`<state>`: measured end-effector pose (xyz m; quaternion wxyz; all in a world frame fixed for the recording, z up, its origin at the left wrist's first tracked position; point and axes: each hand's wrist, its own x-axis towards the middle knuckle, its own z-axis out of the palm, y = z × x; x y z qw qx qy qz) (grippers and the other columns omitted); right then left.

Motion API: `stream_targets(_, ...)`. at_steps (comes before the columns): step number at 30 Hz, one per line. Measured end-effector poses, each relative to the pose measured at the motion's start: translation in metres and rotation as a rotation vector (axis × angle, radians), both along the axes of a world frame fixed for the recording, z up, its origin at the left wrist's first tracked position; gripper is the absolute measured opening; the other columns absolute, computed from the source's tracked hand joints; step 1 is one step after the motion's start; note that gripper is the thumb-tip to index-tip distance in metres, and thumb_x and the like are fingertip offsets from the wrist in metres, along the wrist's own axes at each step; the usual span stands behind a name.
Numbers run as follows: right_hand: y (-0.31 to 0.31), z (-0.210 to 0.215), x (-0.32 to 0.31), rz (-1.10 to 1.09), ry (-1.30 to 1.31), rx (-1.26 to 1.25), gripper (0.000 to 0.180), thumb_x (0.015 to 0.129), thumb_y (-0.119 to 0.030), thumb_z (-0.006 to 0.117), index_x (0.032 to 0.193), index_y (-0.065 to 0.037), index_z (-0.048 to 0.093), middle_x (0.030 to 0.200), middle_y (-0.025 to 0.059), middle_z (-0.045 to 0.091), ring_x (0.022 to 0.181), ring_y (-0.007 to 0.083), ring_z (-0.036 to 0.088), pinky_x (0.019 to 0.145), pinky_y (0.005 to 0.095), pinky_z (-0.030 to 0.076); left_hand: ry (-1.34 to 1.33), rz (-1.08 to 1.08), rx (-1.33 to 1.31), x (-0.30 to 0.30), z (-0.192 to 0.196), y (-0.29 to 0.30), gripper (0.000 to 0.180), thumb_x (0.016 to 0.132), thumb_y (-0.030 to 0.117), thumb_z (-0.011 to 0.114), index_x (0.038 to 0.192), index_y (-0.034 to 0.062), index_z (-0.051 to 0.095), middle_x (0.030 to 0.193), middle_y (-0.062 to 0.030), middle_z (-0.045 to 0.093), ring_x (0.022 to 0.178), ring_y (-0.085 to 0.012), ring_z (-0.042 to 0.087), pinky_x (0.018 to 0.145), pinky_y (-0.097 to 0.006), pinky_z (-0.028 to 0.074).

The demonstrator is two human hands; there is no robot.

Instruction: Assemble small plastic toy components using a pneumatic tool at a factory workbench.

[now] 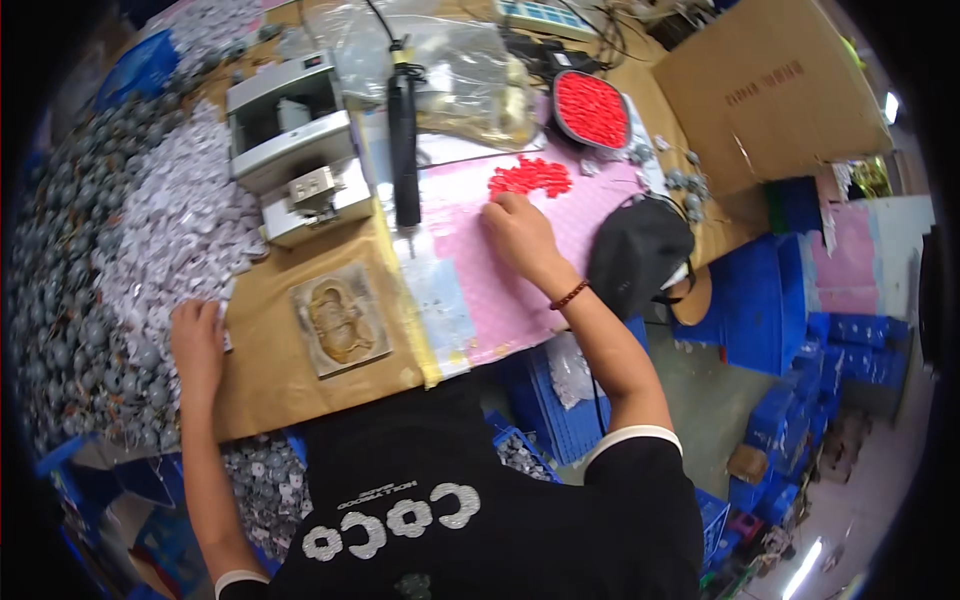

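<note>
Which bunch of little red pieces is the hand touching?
The loose pile of red pieces on the pink sheet, at the right hand. The other red pieces fill an oval tray farther back.

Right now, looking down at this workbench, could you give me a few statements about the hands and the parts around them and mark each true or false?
1. The right hand rests at the pile of small red pieces on the pink mat. True.
2. The left hand holds the black power screwdriver. False: the tool lies apart; this hand touches the heap of grey and white parts.
3. The oval tray is filled with red pieces. True.
4. The black face mask lies on the left. False: it lies right of the mat.
</note>
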<state>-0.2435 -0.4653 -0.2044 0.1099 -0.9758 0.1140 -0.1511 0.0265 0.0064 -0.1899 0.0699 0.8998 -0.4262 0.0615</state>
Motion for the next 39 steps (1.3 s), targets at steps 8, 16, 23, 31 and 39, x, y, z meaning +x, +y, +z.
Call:
stream_targets(8,-0.138,0.034,-0.132,-0.684,-0.52,-0.125,0.038,0.094,-0.025,0.063,0.123,-0.002,0.064,0.127,0.0197,0.06,0.121,0.039,0.054,0.103,0.0479,0.041,0.031,0.034,0.043,0.0,-0.003,0.005,0.04,0.075,-0.001,0.074,0.113,0.0054,0.064,0.112,-0.0127,0.06,0.11,-0.0354,0.054,0.092,-0.046,0.047)
stream_targets(16,-0.175,-0.025,-0.191,-0.877,-0.341,-0.271,0.043,0.103,-0.041,0.052,0.124,-0.006,0.067,0.138,0.0149,0.058,0.137,0.0398,0.043,0.113,0.0562,0.029,0.011,0.026,0.069,0.0,-0.003,0.003,0.041,0.074,-0.005,0.072,0.112,0.0033,0.063,0.11,-0.0136,0.059,0.108,-0.0361,0.054,0.092,-0.045,0.047)
stream_targets(23,-0.165,-0.021,-0.185,-0.875,-0.354,-0.267,0.039,0.103,-0.04,0.053,0.12,-0.009,0.07,0.138,0.0132,0.058,0.138,0.0393,0.043,0.112,0.0583,0.028,0.014,0.039,0.063,-0.001,-0.006,0.001,0.039,0.076,-0.004,0.073,0.113,0.003,0.062,0.11,-0.0143,0.058,0.108,-0.0364,0.054,0.092,-0.045,0.047)
stream_targets(31,-0.165,-0.021,-0.185,-0.879,-0.336,-0.269,0.039,0.103,-0.039,0.053,0.12,-0.01,0.071,0.138,0.0133,0.058,0.139,0.0389,0.042,0.113,0.0581,0.028,0.014,0.046,0.066,-0.003,-0.006,0.002,0.039,0.077,-0.002,0.074,0.114,0.0031,0.062,0.111,-0.0144,0.058,0.108,-0.0364,0.054,0.091,-0.045,0.048)
stream_targets(39,-0.174,-0.028,-0.191,-0.884,-0.316,-0.281,0.039,0.103,-0.04,0.052,0.12,-0.011,0.071,0.139,0.012,0.058,0.139,0.0379,0.042,0.113,0.0577,0.027,0.002,0.051,-0.088,-0.013,0.01,-0.009,0.032,0.081,0.006,0.076,0.111,0.0023,0.064,0.105,-0.0149,0.061,0.104,-0.0358,0.056,0.09,-0.045,0.047)
